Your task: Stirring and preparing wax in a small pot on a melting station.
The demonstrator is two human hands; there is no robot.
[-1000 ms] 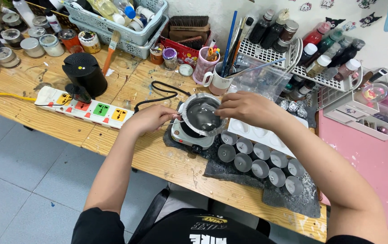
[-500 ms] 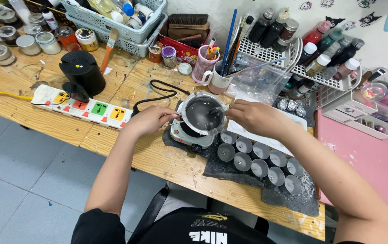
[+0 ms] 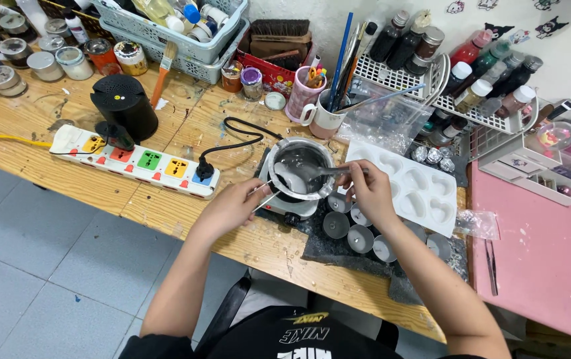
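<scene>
Sitting on a small electric hot plate [image 3: 284, 203] at the middle of a scarred wooden workbench [image 3: 186, 219], a round metal melting pot [image 3: 298, 167] held a pool of grey, glossy liquid with a pale lump at its near-left side. The left hand [image 3: 232, 207] had its fingers closed on the pot's thin wire handle [image 3: 263, 193], which stuck out toward the person. The right hand [image 3: 367, 188] had its fingers curled shut around the handle of a metal spoon [image 3: 328, 171], whose bowl reached into the pot.

Just right of the hot plate, several small round metal cups [image 3: 360, 238] stood in rows on a dark grey mat [image 3: 338, 256] flecked with spilled wax. A white mould tray [image 3: 415, 189] with heart-shaped hollows lay behind them, with a clear plastic bag [image 3: 381, 119] beyond it.

A white power strip [image 3: 132, 161] with coloured sockets lay to the left, a black plug [image 3: 203, 171] in its end, beside a black cylinder-shaped device [image 3: 124, 106]. Mugs of brushes [image 3: 322, 110], white racks of bottles [image 3: 478, 80], grey baskets [image 3: 172, 30] and lidded jars [image 3: 26, 56] crowded the back edge against a white wall. A pink surface [image 3: 538, 259] adjoined the bench at right; grey floor tiles [image 3: 39, 266] showed below.
</scene>
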